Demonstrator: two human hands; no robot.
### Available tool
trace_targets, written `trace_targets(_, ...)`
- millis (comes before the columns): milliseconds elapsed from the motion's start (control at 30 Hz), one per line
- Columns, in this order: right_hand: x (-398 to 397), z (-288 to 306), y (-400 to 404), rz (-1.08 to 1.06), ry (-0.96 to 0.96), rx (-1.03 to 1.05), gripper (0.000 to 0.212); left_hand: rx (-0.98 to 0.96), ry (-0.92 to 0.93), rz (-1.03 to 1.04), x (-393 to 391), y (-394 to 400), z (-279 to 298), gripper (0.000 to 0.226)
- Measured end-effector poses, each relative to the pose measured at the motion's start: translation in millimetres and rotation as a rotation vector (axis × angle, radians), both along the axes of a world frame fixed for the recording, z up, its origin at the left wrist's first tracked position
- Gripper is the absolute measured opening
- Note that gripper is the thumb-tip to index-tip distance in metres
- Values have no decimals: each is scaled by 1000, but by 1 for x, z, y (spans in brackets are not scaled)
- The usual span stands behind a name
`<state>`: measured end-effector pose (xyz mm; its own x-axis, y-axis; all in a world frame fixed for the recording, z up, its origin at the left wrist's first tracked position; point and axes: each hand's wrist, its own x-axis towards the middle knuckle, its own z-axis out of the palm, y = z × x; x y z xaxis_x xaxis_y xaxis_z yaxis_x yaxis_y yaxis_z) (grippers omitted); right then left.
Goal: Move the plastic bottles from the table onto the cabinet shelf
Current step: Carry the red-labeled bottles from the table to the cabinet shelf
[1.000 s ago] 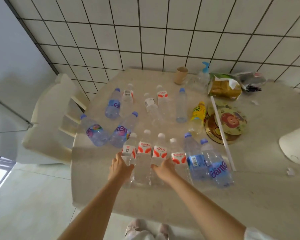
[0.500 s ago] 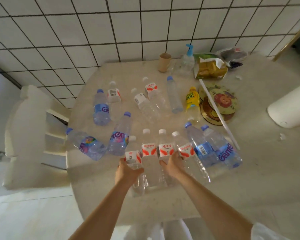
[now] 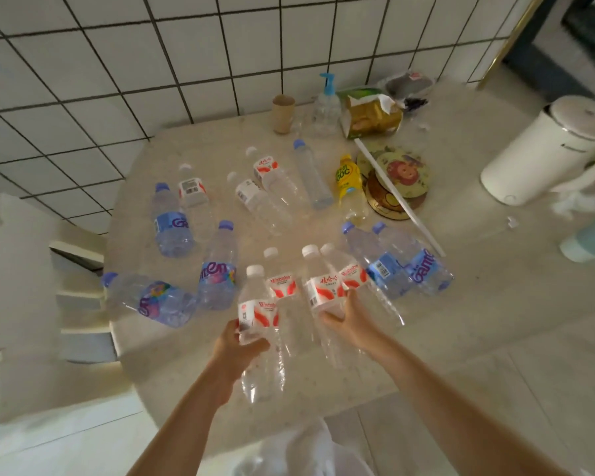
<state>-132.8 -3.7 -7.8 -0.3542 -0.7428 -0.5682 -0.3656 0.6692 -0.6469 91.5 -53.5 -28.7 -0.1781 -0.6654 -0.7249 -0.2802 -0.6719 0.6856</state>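
While the two clear bottles were standing in the front row half a second ago, the left hand (image 3: 236, 341) is now lifting one red-and-white-labelled bottle (image 3: 260, 324) up and toward the lower middle of the frame, its base hanging over the near table edge, and the right hand (image 3: 349, 317) is tilting a second red-and-white bottle (image 3: 323, 290) out of the row. Both hands are grasping: the left with thumb and fingers curling round the bottle just below its label, the right with fingers wrapping the bottle's body under the label. Both forearms are reaching up from the bottom of the frame, converging slightly toward the centre. Two more red-labelled bottles (image 3: 282, 286) are remaining in the row between and beside the held ones, touching or nearly so. Blue-capped bottles (image 3: 389, 266) are standing just right of the right hand, and a purple-labelled bottle (image 3: 152, 300) is lying at the table's (image 3: 495, 304) left edge, near a white chair (image 3: 21, 304). Bare tabletop is lying open at lower right. A yellow bottle (image 3: 348, 180), a pump dispenser (image 3: 325, 111) and a white cylindrical appliance (image 3: 543, 149) are sitting farther back by the tiled wall (image 3: 152, 46). No cabinet shelf is identifiable.
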Motion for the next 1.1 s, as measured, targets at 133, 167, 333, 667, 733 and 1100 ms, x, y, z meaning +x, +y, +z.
trace_targets(133,-5,16,32,-57,-12,-99,54,5,205,-106,-15,9,30,67)
trace_targets(167,-7,20,43,-80,-5,-133,52,2,245,-150,-22,14,38,67)
trace_targets(333,-21,34,118,-277,126,-241,55,38,367,-301,-68,50,64,56)
trace_targets(667,-47,67,349,-833,109,-223,52,36,345,-616,-183,226,98,68)
trace_targets(733,-47,77,398,-894,136,-236,39,23,357,-718,-200,267,98,71)
trace_targets(1100,-27,84,617,-1581,97,-281,62,214,381,-1303,-287,487,92,49)
